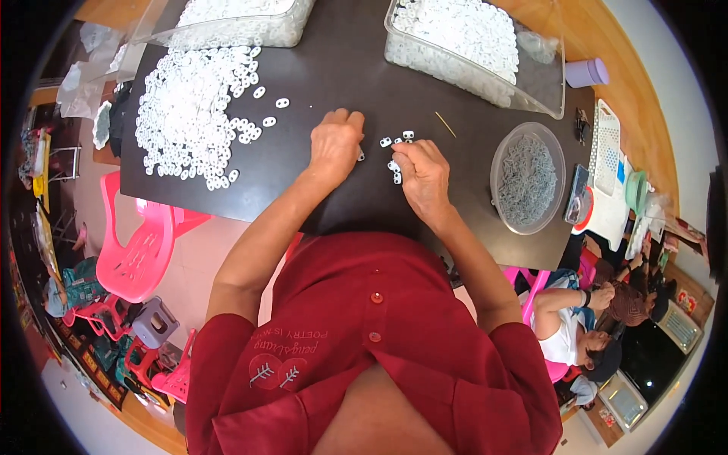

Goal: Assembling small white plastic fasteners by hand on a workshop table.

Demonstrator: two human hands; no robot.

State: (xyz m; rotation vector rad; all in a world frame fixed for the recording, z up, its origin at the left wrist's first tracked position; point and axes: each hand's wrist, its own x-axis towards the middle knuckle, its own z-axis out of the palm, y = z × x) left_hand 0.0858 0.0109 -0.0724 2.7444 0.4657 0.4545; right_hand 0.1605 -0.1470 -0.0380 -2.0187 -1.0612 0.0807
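small white plastic pieces worked at the centre of a dark surface

head view: the left hand (334,145) rests knuckles-up just above the middle of the frame, fingers curled under; a small white piece (361,156) peeks out at its right edge, but whether the fingers actually grip it cannot be told. just beside it, the right hand (425,176) has its fingers pinched nearly shut on a small white two-hole piece (396,177). a few loose pieces (398,139) lie on the dark surface (364,83) right above the fingertips.

a big heap of white pieces (193,114) spreads over the upper left of the frame. two clear bins of the same pieces sit along the top edge, one at upper left (243,19), one at upper right (462,45). a round clear bowl of grey metal parts (527,178) stands at the right, and a thin yellow stick (445,124) lies between it and the hands.

risk, as a judgement: the pieces are tiny and smooth, so a loose pinch could let one flick off and roll over the near edge of the surface to the floor. a sweeping wrist could also scatter the loose few, or nudge the bowl standing close to the edge at right.
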